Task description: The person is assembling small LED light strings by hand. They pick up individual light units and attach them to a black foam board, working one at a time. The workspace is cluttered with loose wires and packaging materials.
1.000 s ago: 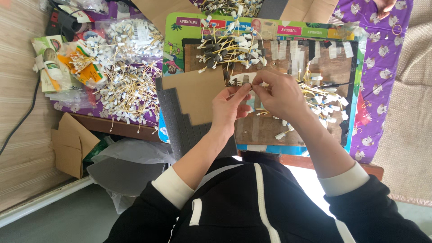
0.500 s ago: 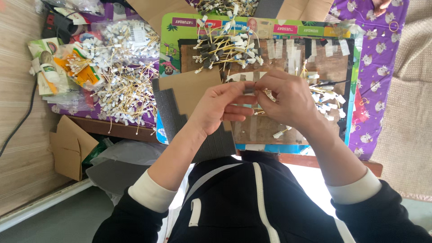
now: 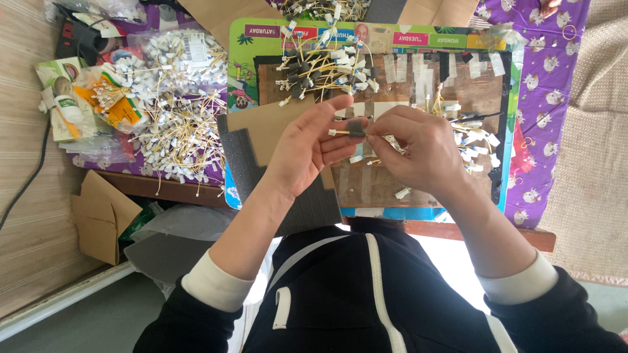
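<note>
Head view, left hand [image 3: 307,147] now lower, right hand [image 3: 418,150] still pinching wire [image 3: 356,129]

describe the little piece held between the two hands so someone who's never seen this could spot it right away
Start at the brown work board on the purple table. Above its middle the left hand and right hand meet. Pinched between their fingertips is a small dark grey block on a thin yellow wire, alone in the air, unlike the piled bundles.

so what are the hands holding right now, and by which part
Both hold one thin yellow wire piece: the left hand pinches its small dark block, near the white-tipped end, and the right hand grips the wire beside it.
</note>
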